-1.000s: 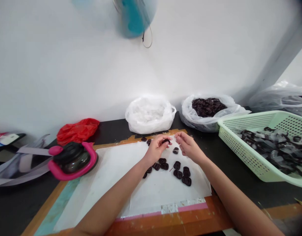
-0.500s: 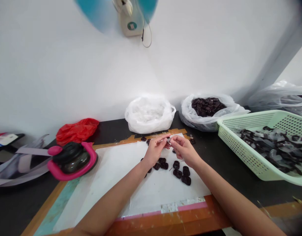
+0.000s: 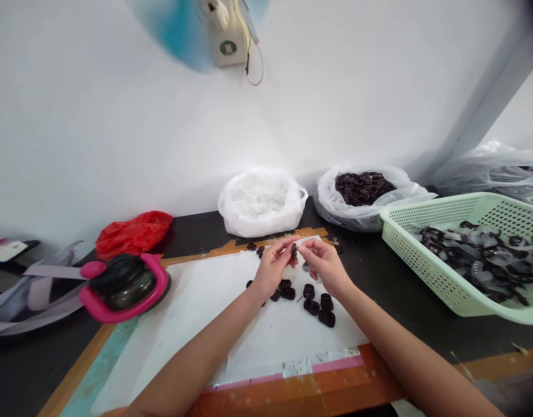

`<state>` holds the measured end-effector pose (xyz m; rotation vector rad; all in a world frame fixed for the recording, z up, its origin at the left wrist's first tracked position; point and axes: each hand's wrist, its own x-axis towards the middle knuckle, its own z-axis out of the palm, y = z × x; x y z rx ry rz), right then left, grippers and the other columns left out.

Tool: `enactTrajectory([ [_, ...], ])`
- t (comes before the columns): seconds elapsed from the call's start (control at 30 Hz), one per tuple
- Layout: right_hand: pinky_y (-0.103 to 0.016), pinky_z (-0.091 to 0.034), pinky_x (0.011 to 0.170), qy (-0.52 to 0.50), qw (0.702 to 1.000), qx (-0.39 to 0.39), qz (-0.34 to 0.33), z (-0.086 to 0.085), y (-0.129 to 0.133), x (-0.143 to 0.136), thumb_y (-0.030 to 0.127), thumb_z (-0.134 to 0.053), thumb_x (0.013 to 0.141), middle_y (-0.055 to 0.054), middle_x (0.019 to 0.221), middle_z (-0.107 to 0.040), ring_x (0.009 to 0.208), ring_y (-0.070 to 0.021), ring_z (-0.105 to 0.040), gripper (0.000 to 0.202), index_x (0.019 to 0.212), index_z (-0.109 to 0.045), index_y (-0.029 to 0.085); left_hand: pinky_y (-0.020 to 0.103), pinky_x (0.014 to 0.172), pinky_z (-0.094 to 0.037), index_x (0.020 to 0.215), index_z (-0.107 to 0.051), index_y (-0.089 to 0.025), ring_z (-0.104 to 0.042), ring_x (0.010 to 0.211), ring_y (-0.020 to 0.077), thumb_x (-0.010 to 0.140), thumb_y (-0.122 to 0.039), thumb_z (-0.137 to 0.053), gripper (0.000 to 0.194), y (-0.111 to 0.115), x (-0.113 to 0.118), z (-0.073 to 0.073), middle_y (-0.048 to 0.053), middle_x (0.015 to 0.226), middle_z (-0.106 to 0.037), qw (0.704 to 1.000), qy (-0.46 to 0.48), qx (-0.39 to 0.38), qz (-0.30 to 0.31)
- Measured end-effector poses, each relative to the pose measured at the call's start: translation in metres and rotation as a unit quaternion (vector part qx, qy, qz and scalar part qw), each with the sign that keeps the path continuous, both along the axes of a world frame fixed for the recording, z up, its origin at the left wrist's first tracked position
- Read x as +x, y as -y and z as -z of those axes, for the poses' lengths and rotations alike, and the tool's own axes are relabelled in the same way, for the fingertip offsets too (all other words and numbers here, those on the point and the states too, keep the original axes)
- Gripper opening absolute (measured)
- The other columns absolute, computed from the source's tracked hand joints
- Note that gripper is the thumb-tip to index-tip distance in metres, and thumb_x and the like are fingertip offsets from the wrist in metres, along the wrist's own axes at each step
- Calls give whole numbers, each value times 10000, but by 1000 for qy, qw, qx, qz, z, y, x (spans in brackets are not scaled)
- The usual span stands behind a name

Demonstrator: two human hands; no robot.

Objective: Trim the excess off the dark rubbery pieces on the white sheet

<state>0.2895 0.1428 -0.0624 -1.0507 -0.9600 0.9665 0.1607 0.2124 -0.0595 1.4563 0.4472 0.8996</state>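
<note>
Over the white paper (image 3: 197, 301), my left hand (image 3: 272, 267) pinches a small dark plastic piece (image 3: 294, 251) between thumb and fingers. My right hand (image 3: 326, 265) is closed in a pinch right beside that piece; whatever its fingertips hold is too small to make out. Several glossy dark plastic pieces (image 3: 326, 318) lie on the paper below my hands, some partly hidden behind my left wrist. A few more dark pieces (image 3: 251, 247) sit near the paper's far edge.
A white bag of pale pieces (image 3: 261, 223) and a bag of dark pieces (image 3: 335, 211) stand along the wall. At right is a green basket (image 3: 426, 272) of mixed parts. A red bag (image 3: 133, 231) and a pink-handled object (image 3: 114, 315) lie left. A blue fan (image 3: 175, 29) hangs above.
The piece at my left fingertips now shows its dark side, upright, where a greyish part showed before. My fingertips have drawn slightly apart. The whole view has shifted a little.
</note>
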Motion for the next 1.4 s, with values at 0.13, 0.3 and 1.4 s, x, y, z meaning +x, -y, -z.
enactTrajectory([
  [0.13,-167,-285,303,-1,1000,-9,14,0,0,0,481,-672,768,37,560,-493,360,-37,-311,328,787,-585,166,266,674,-496,1097,-658,-189,-579,691,111,824,-335,-628,312,1,0,2,68,961,-646,997,41,-67,11],
  [0.3,-173,-270,307,-20,999,-19,19,-3,1,2,472,-692,742,26,578,-510,371,-36,-303,326,743,-589,163,324,815,-515,1171,-636,-209,-621,819,150,807,-312,-656,379,-1,-3,-2,73,1047,-656,997,20,-61,38],
  [1.4,-148,-139,337,-104,984,-62,-129,-18,7,17,402,-618,776,75,563,-358,396,-26,-164,274,739,-456,184,344,860,-536,1016,-687,-167,-634,927,187,716,-211,-742,308,-7,-7,-2,86,1067,-652,994,-20,102,14],
])
